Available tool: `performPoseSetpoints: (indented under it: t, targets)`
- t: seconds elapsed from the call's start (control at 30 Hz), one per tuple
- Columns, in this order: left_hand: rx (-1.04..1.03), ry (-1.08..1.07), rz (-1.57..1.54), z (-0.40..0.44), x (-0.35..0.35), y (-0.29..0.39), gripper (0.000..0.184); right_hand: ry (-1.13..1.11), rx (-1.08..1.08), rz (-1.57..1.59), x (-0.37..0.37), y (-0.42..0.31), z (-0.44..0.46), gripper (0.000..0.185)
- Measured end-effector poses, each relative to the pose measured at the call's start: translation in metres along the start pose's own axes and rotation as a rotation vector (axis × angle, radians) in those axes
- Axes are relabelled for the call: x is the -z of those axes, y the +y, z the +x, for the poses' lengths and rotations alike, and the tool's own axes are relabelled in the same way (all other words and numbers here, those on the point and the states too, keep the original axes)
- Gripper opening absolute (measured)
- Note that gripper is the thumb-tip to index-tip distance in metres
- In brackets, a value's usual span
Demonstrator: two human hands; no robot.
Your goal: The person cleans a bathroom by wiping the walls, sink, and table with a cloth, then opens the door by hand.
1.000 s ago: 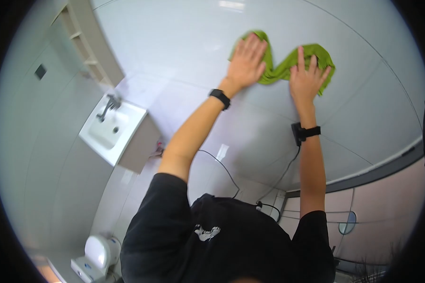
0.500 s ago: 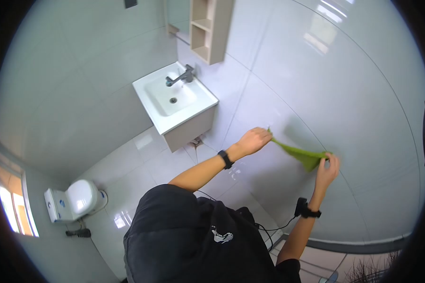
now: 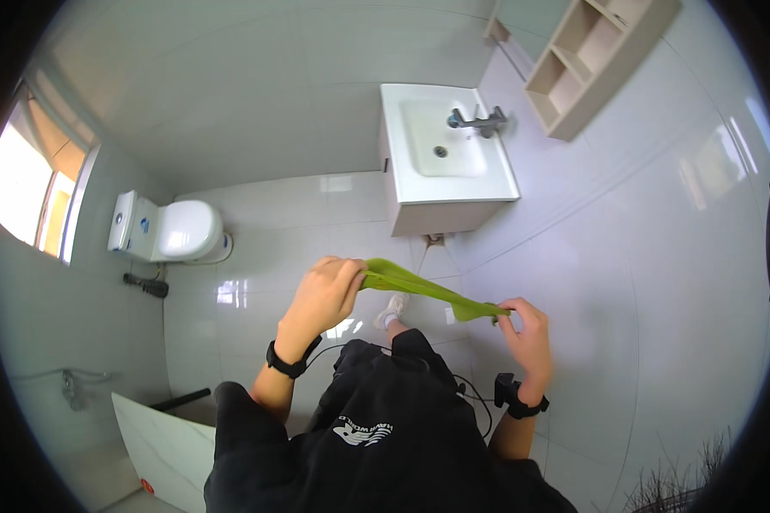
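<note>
One green cloth (image 3: 411, 285): where, how held?

Aloft, near side of the sink (image 3: 453, 190). Left hand (image 3: 323, 296) pinches its left end, right hand (image 3: 526, 335) its right; fingers narrow on fabric.

Handling?

Judged light, soft, limp, not fragile; best held at opposite ends.

Edges, room?

Sink's front edge lies beyond; wall (image 3: 659, 256) bounds the right. More room left, over floor (image 3: 274, 239) toward the toilet (image 3: 188, 229).

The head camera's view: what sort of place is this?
Most likely a bathroom: there is a toilet by the wall below the window, and a white washbasin with a faucet.
</note>
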State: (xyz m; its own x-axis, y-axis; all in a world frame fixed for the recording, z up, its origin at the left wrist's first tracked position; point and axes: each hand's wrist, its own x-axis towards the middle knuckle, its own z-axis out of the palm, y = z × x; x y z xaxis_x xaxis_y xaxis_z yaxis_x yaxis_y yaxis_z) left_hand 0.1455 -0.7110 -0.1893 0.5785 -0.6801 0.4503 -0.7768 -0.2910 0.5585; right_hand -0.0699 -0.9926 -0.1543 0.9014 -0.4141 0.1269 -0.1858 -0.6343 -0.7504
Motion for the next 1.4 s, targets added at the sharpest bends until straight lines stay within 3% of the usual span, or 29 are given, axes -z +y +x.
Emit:
performPoseSetpoints:
  t: [0.03,0.23,0.47,0.6,0.7,0.93,1.07,1.2,1.4]
  targets:
    - [0.071,0.032,0.027,-0.009,0.009,0.0,0.011,-0.062,-0.041,0.015,-0.012,-0.003,0.011,0.013]
    - [0.213,0.163,0.261,-0.034,0.056,-0.01,0.011,-0.252,0.264,-0.08,-0.066,-0.006,0.074,0.016]
    - [0.282,0.212,0.439,0.008,0.103,-0.038,0.013,-0.605,0.299,0.085,-0.111,-0.008,0.166,0.017]
    - [0.246,0.135,0.428,0.052,0.111,-0.056,0.013,-0.572,0.325,0.048,-0.146,0.013,0.2,0.017]
    - [0.214,0.074,0.336,0.089,0.102,-0.08,0.012,-0.555,0.228,0.019,-0.164,0.031,0.219,0.016]
    - [0.325,-0.206,0.258,0.134,0.097,-0.133,0.007,-0.486,0.086,0.053,-0.196,0.073,0.276,0.01]
    - [0.505,-0.184,0.327,0.121,0.134,-0.154,0.008,-0.528,0.147,0.118,-0.233,0.039,0.328,0.01]
    - [0.682,-0.008,0.405,0.08,0.171,-0.174,0.006,-0.598,0.258,0.14,-0.286,-0.019,0.363,0.01]
    - [0.841,-0.07,0.377,0.006,0.223,-0.243,0.007,-0.758,0.259,0.009,-0.36,-0.093,0.398,0.014]
